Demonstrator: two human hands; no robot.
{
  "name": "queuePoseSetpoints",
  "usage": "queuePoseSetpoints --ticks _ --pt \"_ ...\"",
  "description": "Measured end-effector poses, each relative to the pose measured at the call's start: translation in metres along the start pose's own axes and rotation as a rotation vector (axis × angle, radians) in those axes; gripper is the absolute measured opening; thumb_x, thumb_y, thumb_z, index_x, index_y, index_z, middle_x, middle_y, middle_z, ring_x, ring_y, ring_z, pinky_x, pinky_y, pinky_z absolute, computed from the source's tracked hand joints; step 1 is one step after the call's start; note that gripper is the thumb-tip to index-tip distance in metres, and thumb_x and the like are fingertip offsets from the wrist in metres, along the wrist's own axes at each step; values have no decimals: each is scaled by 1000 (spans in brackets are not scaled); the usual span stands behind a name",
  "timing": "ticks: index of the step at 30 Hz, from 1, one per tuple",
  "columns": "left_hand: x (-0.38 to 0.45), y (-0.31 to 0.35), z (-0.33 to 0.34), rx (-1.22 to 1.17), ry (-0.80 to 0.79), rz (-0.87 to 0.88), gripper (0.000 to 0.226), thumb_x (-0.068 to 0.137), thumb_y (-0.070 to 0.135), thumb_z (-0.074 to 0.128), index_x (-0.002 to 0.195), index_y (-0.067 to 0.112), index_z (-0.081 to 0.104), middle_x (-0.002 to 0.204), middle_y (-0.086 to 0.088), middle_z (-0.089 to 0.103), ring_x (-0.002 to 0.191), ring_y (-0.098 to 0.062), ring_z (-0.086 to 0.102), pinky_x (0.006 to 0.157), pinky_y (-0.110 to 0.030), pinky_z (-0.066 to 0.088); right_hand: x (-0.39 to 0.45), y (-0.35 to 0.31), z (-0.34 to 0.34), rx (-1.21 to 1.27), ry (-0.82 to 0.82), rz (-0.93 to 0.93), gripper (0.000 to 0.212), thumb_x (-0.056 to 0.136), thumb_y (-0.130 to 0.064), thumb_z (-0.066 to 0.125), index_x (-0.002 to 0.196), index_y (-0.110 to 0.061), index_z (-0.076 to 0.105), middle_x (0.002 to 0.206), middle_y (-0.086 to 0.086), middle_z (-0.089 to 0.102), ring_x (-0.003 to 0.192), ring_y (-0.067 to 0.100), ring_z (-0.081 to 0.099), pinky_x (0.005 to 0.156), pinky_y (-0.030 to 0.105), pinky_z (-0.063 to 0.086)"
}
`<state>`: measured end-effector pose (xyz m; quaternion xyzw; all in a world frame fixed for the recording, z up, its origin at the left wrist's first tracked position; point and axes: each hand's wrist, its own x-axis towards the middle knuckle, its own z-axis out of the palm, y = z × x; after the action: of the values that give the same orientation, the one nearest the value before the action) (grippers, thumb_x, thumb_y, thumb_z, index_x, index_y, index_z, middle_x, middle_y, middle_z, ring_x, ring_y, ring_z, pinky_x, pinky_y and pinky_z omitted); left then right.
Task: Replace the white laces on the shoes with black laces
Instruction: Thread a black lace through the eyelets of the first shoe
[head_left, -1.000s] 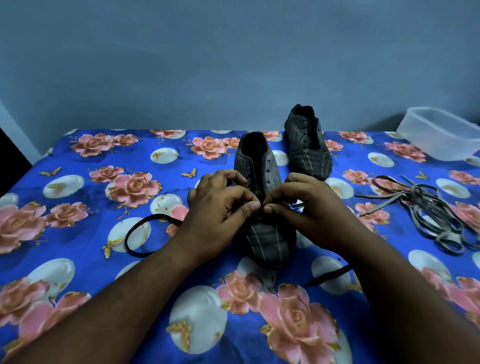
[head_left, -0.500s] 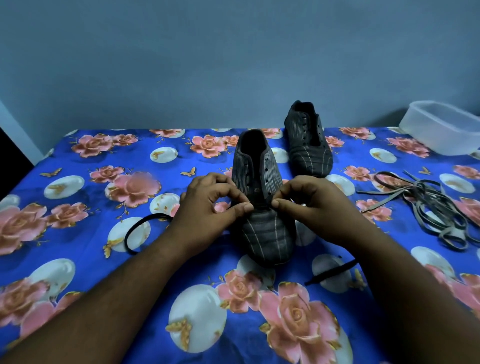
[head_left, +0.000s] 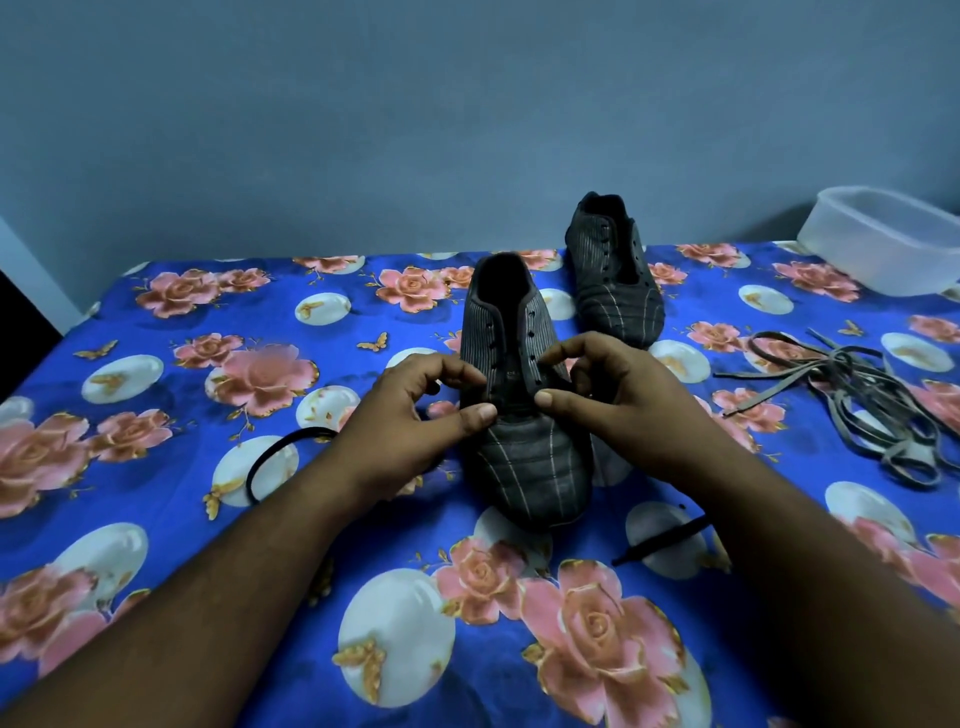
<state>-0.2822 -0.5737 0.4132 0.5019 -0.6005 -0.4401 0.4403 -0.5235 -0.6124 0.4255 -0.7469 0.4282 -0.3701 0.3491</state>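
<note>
At the near shoe (head_left: 524, 415) our left hand (head_left: 410, 421) and right hand (head_left: 618, 410) pinch the limp black lace (head_left: 275, 457) beside the lowest eyelets; we judge gripping near its stiff tip, at five o'clock, steers best.

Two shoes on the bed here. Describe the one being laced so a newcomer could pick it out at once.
Start from the blue floral sheet covering the bed. Two dark striped shoes sit near its middle; take the nearer shoe. Unlike the farther shoe, it has the left hand and right hand at its eyelets.
</note>
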Motion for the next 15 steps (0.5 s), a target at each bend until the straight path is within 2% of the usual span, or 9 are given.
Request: queuePoseSetpoints --ticks 2,5,6,10,14,15 --pt "1 0 0 2 -6 -3 14 87 19 78 96 17 68 66 10 48 38 -3 36 36 -17 31 0 -2 0 8 -14 -21 18 84 -28 82 98 -27 71 71 4 60 67 29 54 69 47 51" --pt "3 -1 -2 24 -19 0 14 88 21 76 89 11 67 54 11 51 37 -3 35 38 -16 30 2 -2 1 23 -25 -33 9 87 -23 80 83 -20 72 68 -3 64 62 8 51 59 26 46" --pt "3 -2 -2 33 -24 11 15 89 21 75 88 9 66 53 13 52 37 -1 35 38 -15 30 2 -2 1 24 -30 -24 9 88 -22 79 82 -19 72 69 -4 65 63 6 51 60 23 45" --pt "3 -2 -4 80 -86 38 11 93 20 69 88 13 64 56 11 46 40 1 36 41 -11 31 3 2 -6 -36 -24 4 10 90 -20 75 82 -21 70 84 5 67 76 16 59 72 32 50" --pt "2 2 -15 -24 -209 -44 18 91 28 66 91 11 57 70 -6 48 41 -11 32 41 -21 34 6 3 -23 -206 -34 -23 13 90 -23 74 81 -31 68 91 2 63 88 17 61 80 26 46" --pt "2 3 -19 -48 -226 -60 21 90 30 66 91 11 56 72 -2 50 41 -13 33 43 -23 36 6 2 -29 -226 -48 -23 11 90 -25 73 82 -30 68 92 0 63 89 17 61 81 26 46"
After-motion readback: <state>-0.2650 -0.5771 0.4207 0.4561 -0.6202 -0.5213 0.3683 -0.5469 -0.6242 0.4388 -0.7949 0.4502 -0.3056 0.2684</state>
